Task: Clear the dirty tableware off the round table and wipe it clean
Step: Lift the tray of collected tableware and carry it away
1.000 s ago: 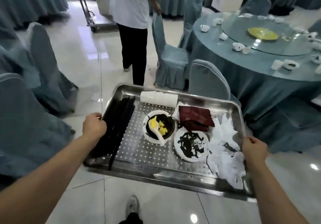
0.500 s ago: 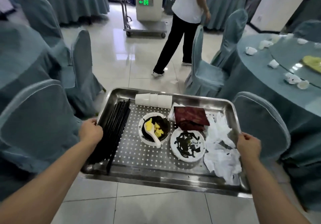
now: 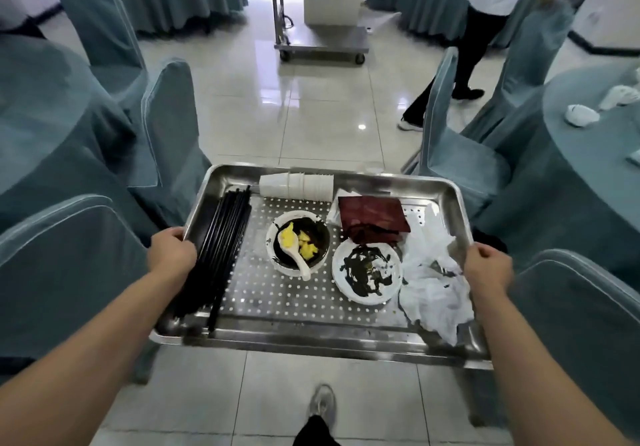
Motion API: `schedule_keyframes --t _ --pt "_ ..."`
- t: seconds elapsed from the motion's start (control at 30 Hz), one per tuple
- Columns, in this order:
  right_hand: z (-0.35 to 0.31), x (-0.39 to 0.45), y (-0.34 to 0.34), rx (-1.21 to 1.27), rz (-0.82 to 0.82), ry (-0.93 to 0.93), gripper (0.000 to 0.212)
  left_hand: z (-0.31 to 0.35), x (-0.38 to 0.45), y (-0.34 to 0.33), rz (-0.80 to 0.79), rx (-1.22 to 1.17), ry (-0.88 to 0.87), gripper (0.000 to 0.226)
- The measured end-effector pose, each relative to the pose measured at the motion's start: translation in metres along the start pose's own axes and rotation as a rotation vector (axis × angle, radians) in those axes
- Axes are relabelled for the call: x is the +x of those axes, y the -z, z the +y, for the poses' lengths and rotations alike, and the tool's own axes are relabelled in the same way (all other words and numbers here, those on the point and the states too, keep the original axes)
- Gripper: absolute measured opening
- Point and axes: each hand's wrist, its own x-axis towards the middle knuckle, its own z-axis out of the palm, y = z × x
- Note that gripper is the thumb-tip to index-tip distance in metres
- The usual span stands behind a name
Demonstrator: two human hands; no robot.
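Compared to a moment ago you've swung left: the round teal-clothed tabletop (image 3: 595, 141) now sits only at the right edge. Your left hand (image 3: 172, 255) and right hand (image 3: 487, 270) grip the side rims of the perforated stainless steel tray (image 3: 298, 310), held over the tiled floor. On it: black chopsticks (image 3: 221, 248), stacked white cups (image 3: 296, 186), a white bowl with dark sauce (image 3: 298, 243), a smeared white plate (image 3: 367, 276), crumpled white napkins (image 3: 434, 283). Teal-covered chairs (image 3: 166, 141) flank the aisle; a metal cart (image 3: 322, 42) stands ahead.
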Motion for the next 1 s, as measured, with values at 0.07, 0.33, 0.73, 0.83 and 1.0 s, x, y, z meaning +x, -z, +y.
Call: schedule_keyframes --t 0.07,0.33,0.73,0.83,1.0 --pt "-0.027 0.029 -0.022 -0.003 -0.031 0.001 0.02 0.02 0.025 -0.011 0.008 0.005 0.019 0.035" --pt "-0.126 0.141 -0.121 -0.009 -0.066 0.059 0.021 0.107 0.129 -0.054 0.09 -0.007 0.062 0.035" --pt "-0.286 0.319 -0.296 -0.033 -0.053 0.084 0.027 0.254 0.378 -0.15 0.059 -0.109 0.112 0.042" --pt "-0.318 0.366 -0.328 -0.007 -0.033 0.054 0.027 0.301 0.426 -0.174 0.064 -0.094 0.086 0.041" --pt "-0.366 0.461 -0.388 0.026 -0.027 0.033 0.028 0.383 0.514 -0.226 0.05 -0.054 0.063 0.037"
